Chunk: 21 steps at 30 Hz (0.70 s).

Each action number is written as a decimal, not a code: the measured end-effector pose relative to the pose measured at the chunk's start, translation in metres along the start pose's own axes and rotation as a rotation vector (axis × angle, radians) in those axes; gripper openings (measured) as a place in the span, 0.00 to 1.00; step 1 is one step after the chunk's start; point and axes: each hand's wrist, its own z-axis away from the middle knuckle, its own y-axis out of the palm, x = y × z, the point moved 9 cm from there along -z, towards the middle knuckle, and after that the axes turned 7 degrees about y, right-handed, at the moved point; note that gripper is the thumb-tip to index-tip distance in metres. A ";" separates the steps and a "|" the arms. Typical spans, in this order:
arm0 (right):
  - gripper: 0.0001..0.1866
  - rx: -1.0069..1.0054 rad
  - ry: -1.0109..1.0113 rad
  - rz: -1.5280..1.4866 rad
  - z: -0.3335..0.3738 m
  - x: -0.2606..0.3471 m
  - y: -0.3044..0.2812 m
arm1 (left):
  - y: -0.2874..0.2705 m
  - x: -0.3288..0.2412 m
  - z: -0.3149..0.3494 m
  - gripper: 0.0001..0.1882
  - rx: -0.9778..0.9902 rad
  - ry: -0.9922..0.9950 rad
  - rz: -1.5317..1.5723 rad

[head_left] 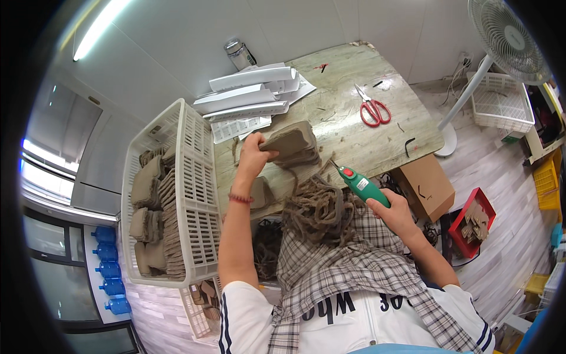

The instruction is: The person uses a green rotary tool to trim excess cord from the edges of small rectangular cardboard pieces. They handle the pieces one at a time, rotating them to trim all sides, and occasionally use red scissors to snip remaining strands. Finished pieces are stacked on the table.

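Note:
My left hand (254,154) is closed on the near left edge of a brown stack of fabric pieces (290,143), thumb toward me, at the table's front left. In my right hand (395,211) is a green handheld electric tool (361,184) with a red button. Its thin tip points up and left, just right of the stack and close to some loose brown strands. A tangled heap of brown fabric strips (318,209) lies on my lap below the table edge. Next to my left forearm, another brown piece (260,193) rests at the table's near edge.
Red-handled scissors (372,111) and dark scraps lie on the table (342,76). Rolled papers (253,88) and a metal flask (239,54) stand at the back left. A white basket (197,194) full of brown pieces is left; a carton (425,186), red tray (471,221) and fan (512,38) are right.

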 end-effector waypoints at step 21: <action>0.20 0.025 0.000 -0.137 0.026 0.037 0.023 | 0.094 -0.060 0.075 0.23 -0.940 -0.340 1.960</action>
